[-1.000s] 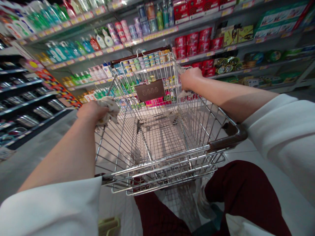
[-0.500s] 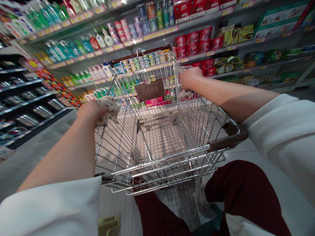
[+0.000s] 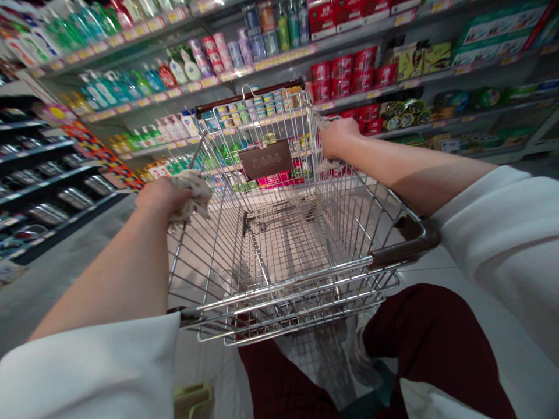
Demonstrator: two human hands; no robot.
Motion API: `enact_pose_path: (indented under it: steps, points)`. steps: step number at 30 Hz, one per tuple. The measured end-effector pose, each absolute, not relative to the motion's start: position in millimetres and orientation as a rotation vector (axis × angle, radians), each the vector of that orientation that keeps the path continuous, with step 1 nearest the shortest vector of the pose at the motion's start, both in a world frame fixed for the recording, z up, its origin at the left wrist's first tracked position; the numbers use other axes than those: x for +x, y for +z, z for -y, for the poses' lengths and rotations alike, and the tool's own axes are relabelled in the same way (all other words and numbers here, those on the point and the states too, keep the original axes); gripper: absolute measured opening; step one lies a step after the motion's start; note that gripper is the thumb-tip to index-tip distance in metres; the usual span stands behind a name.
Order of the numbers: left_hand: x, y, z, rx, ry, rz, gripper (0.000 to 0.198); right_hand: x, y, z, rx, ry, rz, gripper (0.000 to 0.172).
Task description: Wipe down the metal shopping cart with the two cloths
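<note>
Between the person's two legs [image 3: 437, 337] and the stocked shelves [image 3: 279, 60] stands one wire shopping cart [image 3: 283, 288], with both hands on its upper side rails. The step in hand looks like working cloth over those rails. Left fingers curl around a bunched, patterned cloth [image 3: 194, 198] at the left rail; whether that left hand [image 3: 158, 199] also grips the wire beneath is hidden. Opposite it, the right hand [image 3: 339, 138] is clamped on a second cloth [image 3: 328, 166] at the right rail, its fingertips out of sight. Any next move along the wire would call for steady pressure and a firm hold on the fabric. Counted: two hands, well apart; two cloths; one cart; one brown plaque [image 3: 266, 161] on its far end; one olive object [image 3: 193, 400] on the floor. Shelf bottles [image 3: 191, 68] are too many and too blurred to count.
</note>
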State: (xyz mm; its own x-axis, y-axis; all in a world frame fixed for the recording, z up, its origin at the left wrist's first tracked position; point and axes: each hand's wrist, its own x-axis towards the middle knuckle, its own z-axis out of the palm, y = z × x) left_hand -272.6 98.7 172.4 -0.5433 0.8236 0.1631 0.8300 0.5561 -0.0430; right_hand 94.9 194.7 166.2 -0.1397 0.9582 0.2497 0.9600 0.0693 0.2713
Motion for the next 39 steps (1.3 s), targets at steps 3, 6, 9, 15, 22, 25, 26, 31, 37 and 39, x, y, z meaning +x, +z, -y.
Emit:
enact_pose_path:
  steps: [3,6,9,15,22,25,26,31,37,39]
  points:
    - [-274.0,172.2,-99.4,-1.418,-0.044,2.612,0.063,94.6,166.1,-195.3,-2.068,-0.590,2.296,0.048]
    - [-275.1,172.2,-100.3,-1.427,-0.027,2.589,0.062,94.2,166.3,-194.8,-2.071,-0.590,2.296,0.047]
    - [-274.9,172.0,-100.6,-1.427,-0.037,2.586,0.060,93.9,166.5,-194.4,-2.061,-0.567,2.297,0.047]
    - [-274.0,171.8,-100.9,-1.417,-0.061,2.601,0.061,94.6,166.3,-196.8,-2.061,-0.626,2.300,0.047]
    - [-276.7,170.1,-102.7,-1.397,-0.079,2.615,0.062,94.1,167.3,-194.3,-2.061,-0.614,2.289,0.047]
    - [-276.3,170.0,-103.0,-1.390,-0.091,2.616,0.063,93.7,167.7,-193.9,-2.066,-0.584,2.282,0.047]
    - [-276.0,170.2,-102.8,-1.392,-0.092,2.613,0.063,93.7,167.8,-193.9,-2.066,-0.575,2.279,0.047]
    - [-274.6,171.3,-101.3,-1.413,-0.071,2.608,0.060,94.1,168.3,-193.7,-2.068,-0.621,2.299,0.050]
    - [-275.0,171.2,-100.5,-1.426,-0.057,2.616,0.065,94.2,167.9,-193.1,-2.078,-0.649,2.288,0.050]
    - [-274.1,171.7,-100.0,-1.430,-0.045,2.612,0.066,94.2,168.0,-193.1,-2.075,-0.644,2.284,0.052]
